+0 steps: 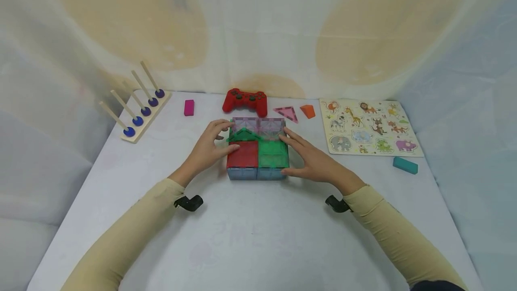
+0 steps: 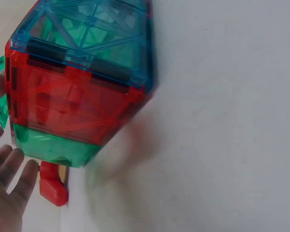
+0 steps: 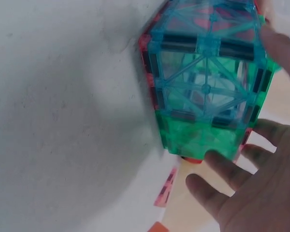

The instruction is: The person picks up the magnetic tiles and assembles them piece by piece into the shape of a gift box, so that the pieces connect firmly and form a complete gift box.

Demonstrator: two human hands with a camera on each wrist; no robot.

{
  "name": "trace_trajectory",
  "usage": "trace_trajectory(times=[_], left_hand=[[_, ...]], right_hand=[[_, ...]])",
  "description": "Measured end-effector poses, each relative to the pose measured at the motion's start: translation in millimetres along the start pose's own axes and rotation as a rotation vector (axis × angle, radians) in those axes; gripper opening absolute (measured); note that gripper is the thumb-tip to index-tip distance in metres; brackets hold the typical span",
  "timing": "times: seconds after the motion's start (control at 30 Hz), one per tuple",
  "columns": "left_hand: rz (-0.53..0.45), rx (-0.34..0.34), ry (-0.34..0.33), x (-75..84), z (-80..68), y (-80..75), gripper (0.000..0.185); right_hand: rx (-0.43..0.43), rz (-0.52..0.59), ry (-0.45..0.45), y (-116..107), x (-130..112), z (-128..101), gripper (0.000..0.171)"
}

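Near the middle of the white surface (image 1: 258, 237) sits a box built from see-through magnet tiles (image 1: 257, 152). It has a red tile and a green tile on top, blue tiles in front and pink ones at the back, with a green triangle tile (image 1: 243, 134) leaning on top. The left hand (image 1: 208, 149) rests against the box's left side, fingers loosely spread with the tips near the triangle. The right hand (image 1: 313, 160) lies flat against the right side, fingers straight and a bit apart. Neither hand seems to grip anything, though the wrist views are blurry, so I cannot be sure.

These tiles only stick by little magnets. A push that is too hard from one side could fold the box in or slide it away. The triangle could slip off and fall inside.

Behind the box lie a red game controller (image 1: 245, 100) and a pink triangle tile (image 1: 286, 112). A bumped tile could knock into them.
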State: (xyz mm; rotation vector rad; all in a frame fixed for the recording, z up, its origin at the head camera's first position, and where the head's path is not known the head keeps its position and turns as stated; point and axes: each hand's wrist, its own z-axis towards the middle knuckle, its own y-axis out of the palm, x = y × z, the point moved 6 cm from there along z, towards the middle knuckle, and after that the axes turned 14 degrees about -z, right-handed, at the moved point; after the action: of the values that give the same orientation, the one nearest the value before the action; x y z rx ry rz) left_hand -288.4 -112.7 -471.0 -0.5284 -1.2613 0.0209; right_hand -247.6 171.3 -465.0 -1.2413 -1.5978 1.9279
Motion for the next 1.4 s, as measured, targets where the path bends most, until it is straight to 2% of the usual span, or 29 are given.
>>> trace_trajectory(times=[0.13,0.33,0.47,0.57,0.73,0.83,1.07,1.3,1.4], left_hand=[[-0.066,-0.048,-0.063,-10.4,-5.3,2.9,0.077],[-0.116,-0.101,-0.091,-15.6,-9.7,6.1,0.084],[-0.155,-0.118,-0.096,-16.9,-11.3,9.3,0.085],[-0.181,-0.119,-0.091,-16.5,-11.8,11.0,0.084],[-0.187,-0.118,-0.095,-17.0,-12.1,12.2,0.085],[-0.187,-0.116,-0.104,-11.1,-13.2,11.6,0.084],[-0.221,-0.129,-0.115,20.1,-18.8,8.3,0.081],[-0.228,-0.130,-0.108,24.7,-19.7,7.7,0.079],[-0.224,-0.128,-0.109,26.0,-20.4,7.1,0.080]], right_hand=[[0.012,0.051,0.013,-3,4,2,0.089],[0.125,0.148,0.089,-15,28,15,0.065],[0.155,0.118,0.192,-16,57,30,0.062],[0.137,0.079,0.258,-13,77,44,0.065],[0.096,0.016,0.325,-9,97,70,0.068],[0.094,-0.032,0.337,-9,103,87,0.068],[0.095,-0.138,0.354,-11,110,112,0.061],[0.049,-0.260,0.352,-9,106,121,0.050],[0.053,-0.247,0.352,-10,104,119,0.051]])
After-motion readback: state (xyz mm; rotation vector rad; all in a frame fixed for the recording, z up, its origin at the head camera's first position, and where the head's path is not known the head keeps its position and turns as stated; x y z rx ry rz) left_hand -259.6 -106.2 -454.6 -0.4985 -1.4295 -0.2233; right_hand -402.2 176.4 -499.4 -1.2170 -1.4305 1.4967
